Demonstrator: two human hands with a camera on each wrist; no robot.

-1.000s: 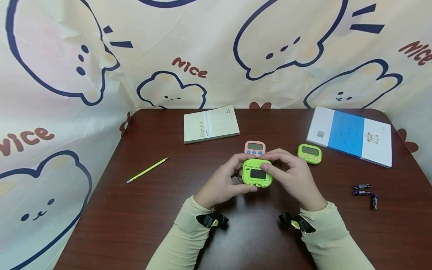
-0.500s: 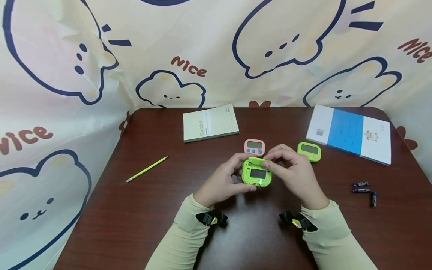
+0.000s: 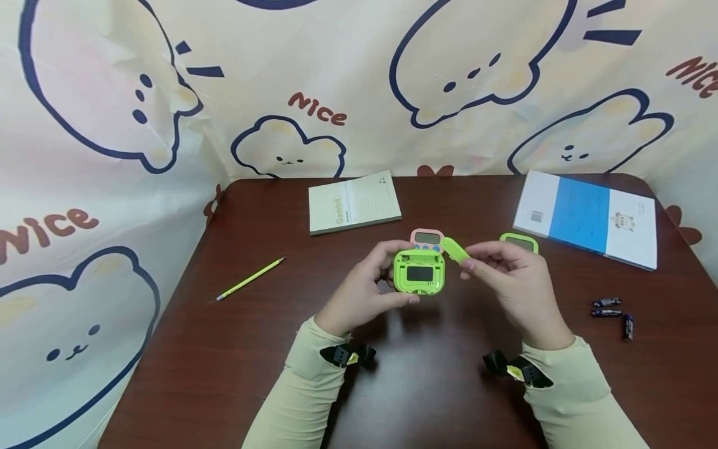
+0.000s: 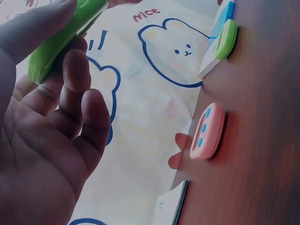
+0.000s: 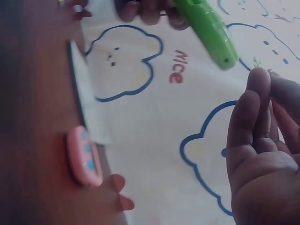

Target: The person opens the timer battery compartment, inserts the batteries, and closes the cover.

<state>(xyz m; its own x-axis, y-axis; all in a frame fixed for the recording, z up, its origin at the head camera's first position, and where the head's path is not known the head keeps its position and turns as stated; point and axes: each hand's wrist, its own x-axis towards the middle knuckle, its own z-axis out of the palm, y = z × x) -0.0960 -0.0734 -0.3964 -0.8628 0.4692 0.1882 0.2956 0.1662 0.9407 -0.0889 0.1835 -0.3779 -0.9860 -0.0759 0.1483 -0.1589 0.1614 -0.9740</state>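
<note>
My left hand [image 3: 359, 293] grips a green digital timer [image 3: 419, 273] by its left side, its back facing up. A bare battery slot runs along the top of that back, above a dark rectangle. My right hand [image 3: 524, 290], just to the right, pinches a small green battery cover [image 3: 454, 250] between thumb and fingers, apart from the timer. In the left wrist view the timer [image 4: 63, 40] appears edge-on between thumb and fingers. Most of the cover is hidden by the right hand's fingertips [image 5: 258, 84] in the right wrist view.
Beyond the hands lies a pink timer [image 3: 428, 237], and a second green timer [image 3: 521, 242] sits partly behind the right hand. Several batteries [image 3: 607, 313] lie at right, a pencil [image 3: 250, 279] at left. A notebook [image 3: 354, 202] and a blue-and-white book [image 3: 583, 218] rest at the back.
The cover has come off the timer's back and moved right in my right hand, exposing the battery slot. My left hand and the timer have shifted slightly up and left.
</note>
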